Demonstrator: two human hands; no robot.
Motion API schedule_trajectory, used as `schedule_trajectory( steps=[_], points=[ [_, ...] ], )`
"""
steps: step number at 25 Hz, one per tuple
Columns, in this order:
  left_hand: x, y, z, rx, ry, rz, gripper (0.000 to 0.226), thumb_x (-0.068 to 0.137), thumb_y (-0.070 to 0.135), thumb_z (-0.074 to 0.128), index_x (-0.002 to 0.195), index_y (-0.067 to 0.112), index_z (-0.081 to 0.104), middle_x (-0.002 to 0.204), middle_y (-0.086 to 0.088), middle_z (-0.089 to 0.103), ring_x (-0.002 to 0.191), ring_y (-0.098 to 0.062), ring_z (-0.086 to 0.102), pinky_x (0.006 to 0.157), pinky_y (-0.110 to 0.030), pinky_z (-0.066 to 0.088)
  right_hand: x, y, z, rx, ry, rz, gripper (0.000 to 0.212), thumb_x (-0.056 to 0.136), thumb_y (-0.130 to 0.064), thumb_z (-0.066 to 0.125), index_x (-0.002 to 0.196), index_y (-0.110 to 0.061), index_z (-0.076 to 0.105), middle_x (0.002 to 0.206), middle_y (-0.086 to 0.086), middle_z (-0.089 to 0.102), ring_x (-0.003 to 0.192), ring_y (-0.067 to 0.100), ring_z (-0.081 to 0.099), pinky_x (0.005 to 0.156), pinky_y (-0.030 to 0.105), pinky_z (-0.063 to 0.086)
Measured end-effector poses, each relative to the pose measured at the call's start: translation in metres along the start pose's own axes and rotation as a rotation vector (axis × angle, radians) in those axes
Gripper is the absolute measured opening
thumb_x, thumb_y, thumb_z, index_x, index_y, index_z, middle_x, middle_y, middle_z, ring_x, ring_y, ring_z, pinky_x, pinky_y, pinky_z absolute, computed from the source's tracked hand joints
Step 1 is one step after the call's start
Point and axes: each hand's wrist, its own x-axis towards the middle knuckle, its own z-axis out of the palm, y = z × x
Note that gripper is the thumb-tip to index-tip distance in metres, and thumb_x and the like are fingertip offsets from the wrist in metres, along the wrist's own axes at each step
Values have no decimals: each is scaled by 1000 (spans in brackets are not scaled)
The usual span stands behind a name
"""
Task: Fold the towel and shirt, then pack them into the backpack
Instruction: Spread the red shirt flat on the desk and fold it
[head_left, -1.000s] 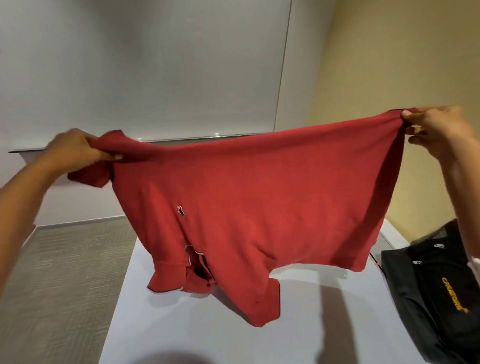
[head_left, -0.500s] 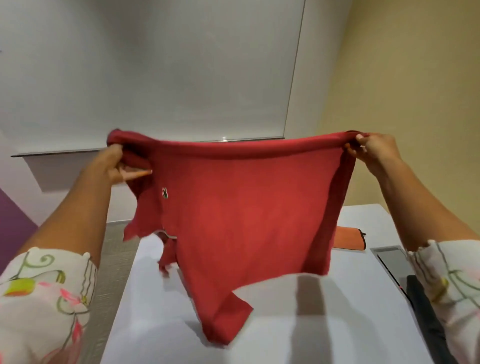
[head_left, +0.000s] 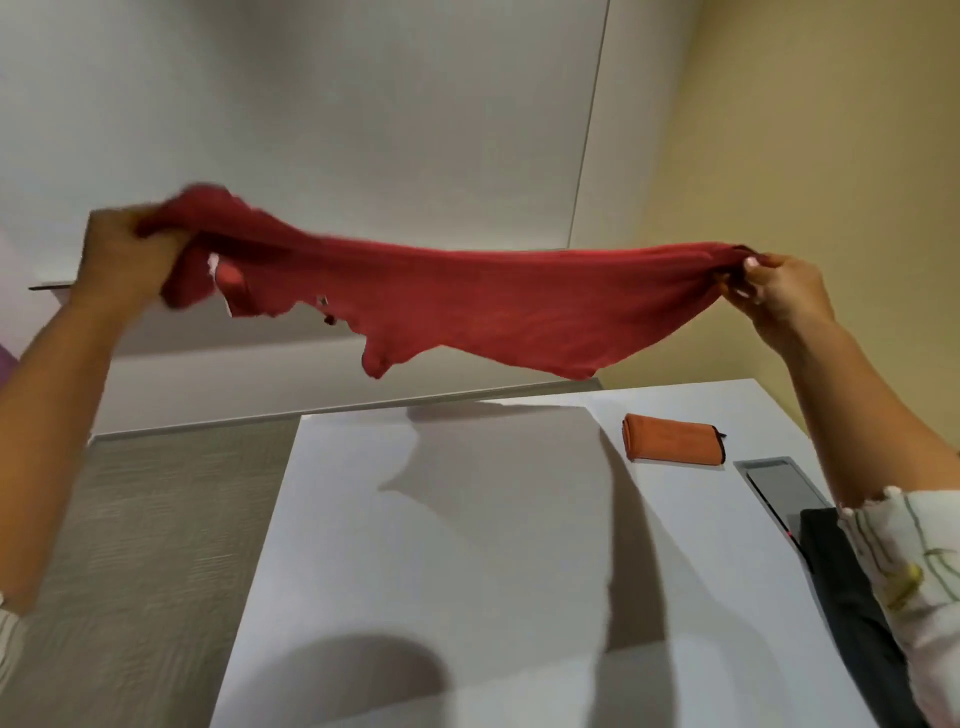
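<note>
Red polo shirt of soft knit cloth (head_left: 509, 306) hangs stretched in the air across the middle of the frame, held between both hands and well apart from the surface below. At the left of the frame the left hand (head_left: 122, 260) grips a bunched wad of the cloth with its fingers curled round it; that end is blurred, so the folds just under the fist cannot be told apart. At the right of the frame the right hand (head_left: 779, 293) pinches the other end between thumb and fingertips, where the cloth is gathered to a narrow point. Between the hands the shirt sags a little and its lower edge hangs loose and uneven. Below it, filling the lower centre, is a white flat-topped table (head_left: 467, 545), which carries the shirt's grey shadow. On the table at right of centre lies a folded orange towel with a dark trimmed edge (head_left: 672, 439), beneath the right-hand end of the shirt and not touching it. Just beside the towel, toward the lower right, a dark rectangular panel in a grey frame (head_left: 784, 486) sits in the tabletop. A black fabric backpack (head_left: 841, 571) shows at the lower right edge, partly covered by a white floral sleeve (head_left: 914, 561). Grey carpeted floor (head_left: 156, 519) fills the lower left, pale white wall panels (head_left: 311, 104) the upper left and centre, and a yellow wall (head_left: 805, 130) the upper right.
</note>
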Motion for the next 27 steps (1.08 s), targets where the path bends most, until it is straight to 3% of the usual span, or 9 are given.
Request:
schedule_trajectory(
  steps=[3,5,7,9,14,19,22,25,27],
  points=[
    [-77,-43,-20,350,-201,-13,19,79,26,79,96,29,73,53,-1,63,38,-6,50,40,-14,43,-32,50,-23,-130,-32,132,22,98,3,42,91,-8,59,94,9,63,84,18,67,83,31,57],
    [-128,-73,-22,592,-419,-26,10,73,36,82,74,37,72,56,1,65,48,-13,57,49,-22,45,-51,93,-39,-263,-88,221,18,98,2,43,99,-4,60,96,11,64,80,14,68,89,35,54],
    [-166,-109,-21,770,-643,-105,12,70,47,81,72,39,73,59,7,67,59,-15,63,58,-28,47,-73,133,-57,-385,-118,300,19,98,-1,47,113,-1,58,106,16,65,90,20,66,93,40,49],
    [-199,-145,-16,864,-831,-177,16,70,50,81,70,36,73,61,7,67,61,-12,64,60,-29,48,-100,168,-76,-499,-155,383,16,97,-1,49,110,-3,60,109,16,64,100,28,63,93,42,46],
    [-289,-202,11,951,-1170,-261,28,74,49,74,56,33,59,58,14,56,56,-2,54,53,-17,38,-161,241,-123,-1093,-293,464,6,89,-7,62,94,-3,62,100,21,65,90,31,59,82,40,49],
    [-365,-247,37,942,-1471,-374,30,75,53,72,89,28,67,82,12,58,76,-6,56,66,-15,42,-212,298,-178,-1548,-400,428,5,93,-22,52,88,-22,51,111,15,66,90,29,57,75,32,41],
    [-395,-253,46,810,-1682,-656,35,74,66,68,75,31,64,76,13,61,65,-2,57,64,-15,43,-230,310,-211,-1717,-397,515,14,90,-20,50,104,-20,52,119,14,62,104,32,60,76,32,42],
    [-403,-251,41,693,-1594,-905,54,86,73,44,87,26,72,84,11,71,70,-6,68,78,-25,51,-245,318,-233,-1798,-275,616,43,90,-21,51,132,-15,53,128,13,60,111,29,61,82,31,47],
    [-398,-260,37,599,-1178,-976,56,95,61,41,92,14,71,94,-3,73,76,-16,71,82,-33,53,-249,327,-238,-1792,-105,679,45,91,-22,48,134,-11,54,132,13,58,116,31,59,92,35,48]
  ],
)
